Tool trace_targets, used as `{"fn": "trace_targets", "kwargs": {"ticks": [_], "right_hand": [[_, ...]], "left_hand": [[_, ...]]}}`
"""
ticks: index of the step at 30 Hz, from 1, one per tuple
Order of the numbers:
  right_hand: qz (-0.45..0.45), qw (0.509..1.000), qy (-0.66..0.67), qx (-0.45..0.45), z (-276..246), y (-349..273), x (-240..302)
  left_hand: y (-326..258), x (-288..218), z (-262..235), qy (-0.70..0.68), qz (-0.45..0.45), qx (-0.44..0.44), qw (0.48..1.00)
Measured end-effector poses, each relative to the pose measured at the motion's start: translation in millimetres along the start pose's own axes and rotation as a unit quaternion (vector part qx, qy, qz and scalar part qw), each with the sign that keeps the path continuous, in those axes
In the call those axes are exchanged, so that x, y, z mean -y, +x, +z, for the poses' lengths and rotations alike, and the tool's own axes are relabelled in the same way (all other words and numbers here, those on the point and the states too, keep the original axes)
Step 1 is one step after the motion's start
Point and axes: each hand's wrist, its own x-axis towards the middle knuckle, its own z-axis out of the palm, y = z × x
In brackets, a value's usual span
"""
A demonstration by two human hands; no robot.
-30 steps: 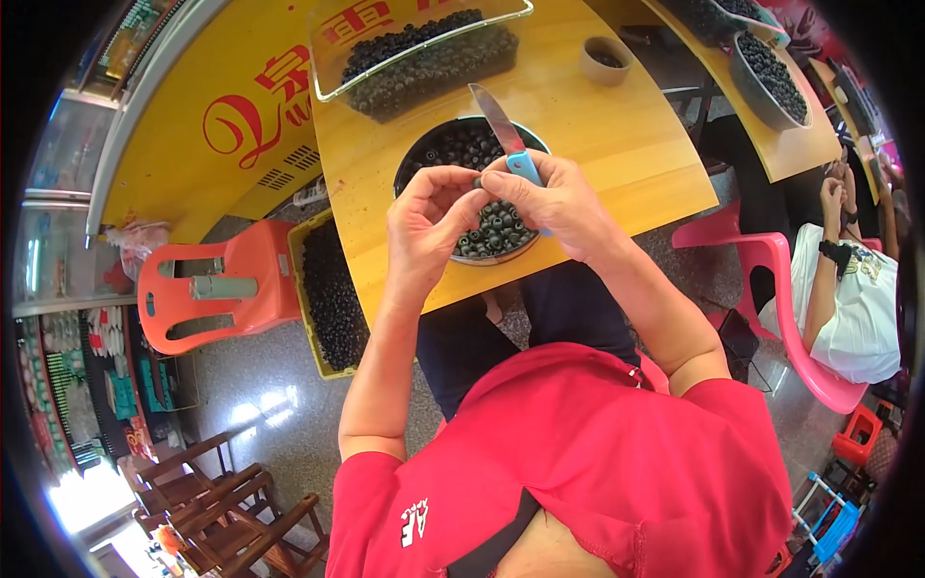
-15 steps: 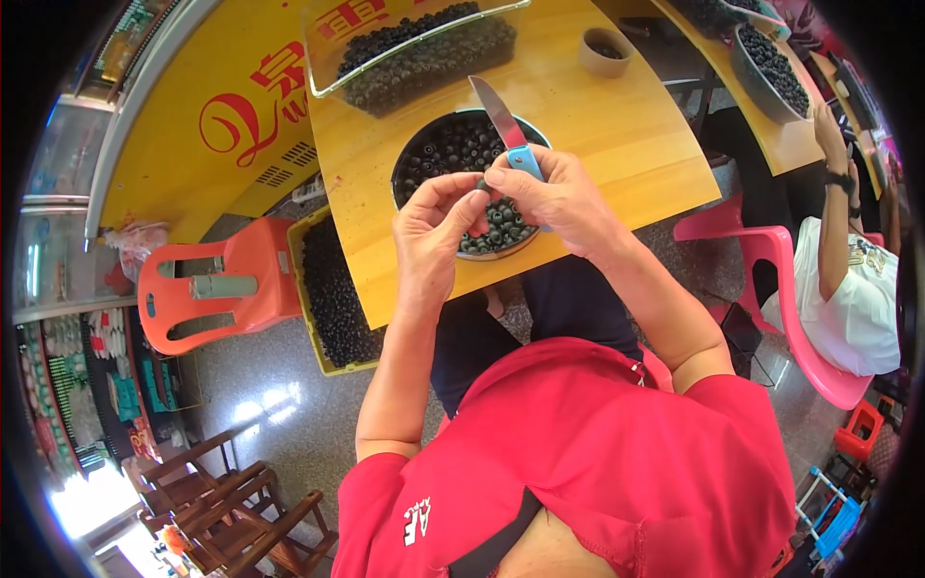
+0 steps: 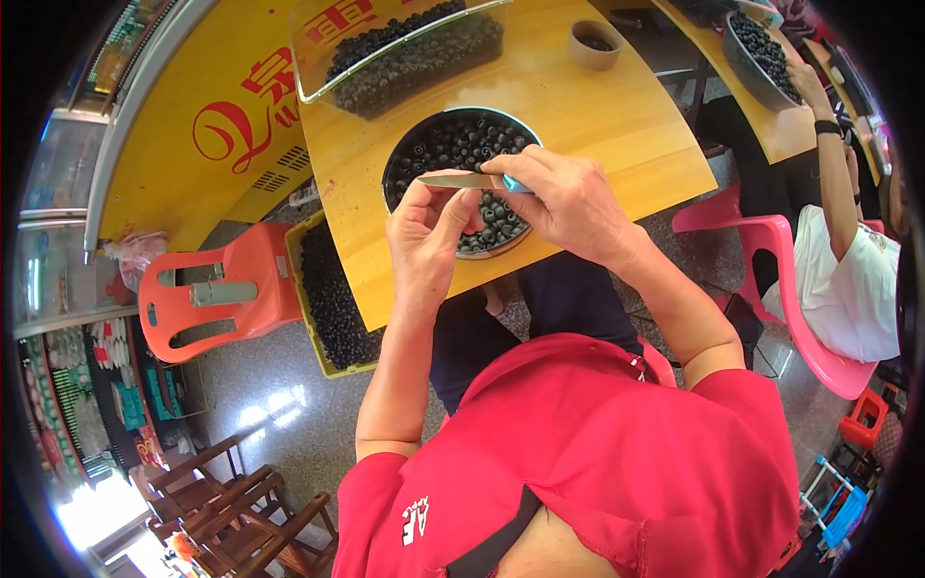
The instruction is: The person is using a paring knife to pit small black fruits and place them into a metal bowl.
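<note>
Clasped in the right grip [image 3: 581, 206]: a knife [image 3: 455, 180], blue handle [image 3: 517, 183] mostly covered by fingers, blade pointing left, above a round dark bowl [image 3: 388, 180]. Left grip [image 3: 425, 231] with fingers curled inward, thumb up against or just below the blade; cannot tell whether pinching anything, with that spot hidden.

In the bowl, small dark round pieces [image 3: 461, 143], many with a hole, greyer-green toward the near side. Under the bowl, close to the near edge, a yellow wooden counter [image 3: 617, 125]. Beyond, a clear rectangular container [image 3: 405, 47] of similar pieces; well apart to its right, a small pale cup [image 3: 594, 60]. Left of the counter, a yellow crate [image 3: 295, 260] of dark pieces, beside an orange chair [image 3: 270, 279] bearing a grey-green cylinder [image 3: 224, 293]. At far right, on a pink chair [image 3: 806, 323], a co-worker in a white shirt [image 3: 848, 299], one hand [image 3: 807, 82] at another bowl [image 3: 744, 77].
</note>
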Motion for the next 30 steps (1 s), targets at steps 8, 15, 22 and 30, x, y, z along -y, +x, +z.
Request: {"fn": "trace_targets", "kwargs": {"ticks": [8, 15, 22, 30], "right_hand": [[-0.014, 1.0, -0.007, -0.015, -3.3, 1.5, 0.1], [-0.022, 0.999, -0.021, -0.02, -0.5, 0.3, -0.7], [-0.007, 0.999, -0.042, -0.025, 0.4, -0.6, -0.6], [0.152, 0.962, 0.224, -0.024, 3.4, 3.9, 5.9]], "left_hand": [[-1.3, -1.5, 0.7, 0.016, 0.008, -0.003, 1.0], [-0.2, -1.4, 0.4, 0.024, 0.009, 0.005, 1.0], [-1.6, -1.0, 0.5, -0.002, 0.019, 0.002, 1.0], [-6.0, -0.3, -1.9, 0.0, -0.003, -0.011, 1.0]]}}
